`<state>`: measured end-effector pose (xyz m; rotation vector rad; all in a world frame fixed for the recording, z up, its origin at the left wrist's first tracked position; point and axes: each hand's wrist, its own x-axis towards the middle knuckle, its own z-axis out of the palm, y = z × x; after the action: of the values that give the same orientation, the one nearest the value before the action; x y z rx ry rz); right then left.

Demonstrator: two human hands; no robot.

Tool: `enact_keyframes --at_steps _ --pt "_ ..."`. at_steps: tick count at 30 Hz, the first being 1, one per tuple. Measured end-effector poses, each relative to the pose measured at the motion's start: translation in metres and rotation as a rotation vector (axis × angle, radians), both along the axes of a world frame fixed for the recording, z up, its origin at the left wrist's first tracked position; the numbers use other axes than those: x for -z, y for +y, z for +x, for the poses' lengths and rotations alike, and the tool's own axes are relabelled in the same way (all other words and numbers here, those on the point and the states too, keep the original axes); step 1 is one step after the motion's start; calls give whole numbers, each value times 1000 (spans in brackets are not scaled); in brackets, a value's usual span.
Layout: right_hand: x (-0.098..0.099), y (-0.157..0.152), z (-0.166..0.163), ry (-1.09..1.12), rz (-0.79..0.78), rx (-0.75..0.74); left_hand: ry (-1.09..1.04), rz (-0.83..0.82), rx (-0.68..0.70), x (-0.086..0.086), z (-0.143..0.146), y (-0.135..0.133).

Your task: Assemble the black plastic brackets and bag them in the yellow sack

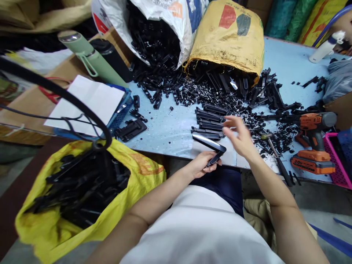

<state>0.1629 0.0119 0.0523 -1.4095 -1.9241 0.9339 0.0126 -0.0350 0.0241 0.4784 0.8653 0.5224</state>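
Note:
Near the front edge of the blue table, my left hand (205,164) is closed around one arm of a black V-shaped folding plastic part (210,142). The part's other arm points up and left, with a shiny strip along it. My right hand (238,136) hovers to the right of it, fingers apart and holding nothing that I can see. Just beyond the held part lies a row of several long black plastic pieces (210,123), side by side. The right fingertips are close to their right ends; whether they touch I cannot tell.
Loose screws and black knobs (206,91) cover the table's middle. Behind stand a white sack (189,22) and a yellow sack (228,33). On the right are a hammer (279,161) and an orange cordless drill (313,143). A yellow bag (143,167) of black parts sits lower left.

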Motion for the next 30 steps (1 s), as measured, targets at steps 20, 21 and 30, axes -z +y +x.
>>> enact_keyframes --at_steps 20,21,30 --pt "55 9 -30 791 -370 423 291 492 -27 20 7 -6" --pt "56 9 -31 814 -360 455 289 483 -30 19 8 -6" --pt "59 6 -36 802 -348 633 319 414 60 19 8 1"
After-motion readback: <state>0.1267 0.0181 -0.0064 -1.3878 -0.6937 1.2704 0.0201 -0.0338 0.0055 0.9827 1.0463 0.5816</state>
